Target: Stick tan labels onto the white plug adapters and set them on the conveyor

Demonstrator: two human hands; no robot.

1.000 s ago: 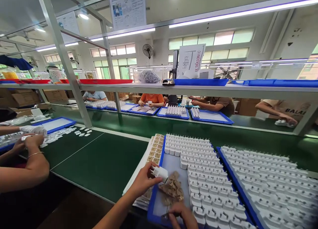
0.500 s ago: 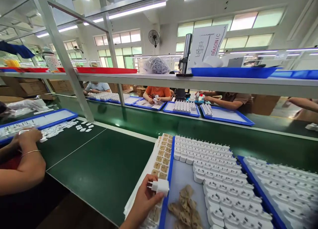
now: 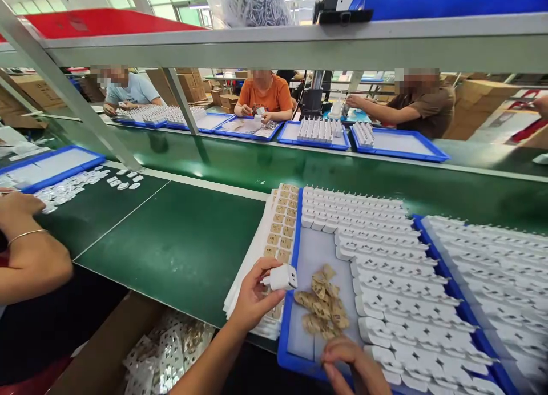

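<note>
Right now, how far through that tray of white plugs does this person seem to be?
A bare patch in the blue tray and a pile of peeled brown film scraps suggest some plugs are done. The left hand holds one white charger plug; the right hand rests at the tray's near edge. Rows of plugs remain, plus a second full tray.

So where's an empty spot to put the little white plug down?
Bare tray floor lies between the sticker sheets, the rows of white plugs and the brown scraps. The green mat left of the sheets is bare too. The right-hand tray is packed full.
</note>
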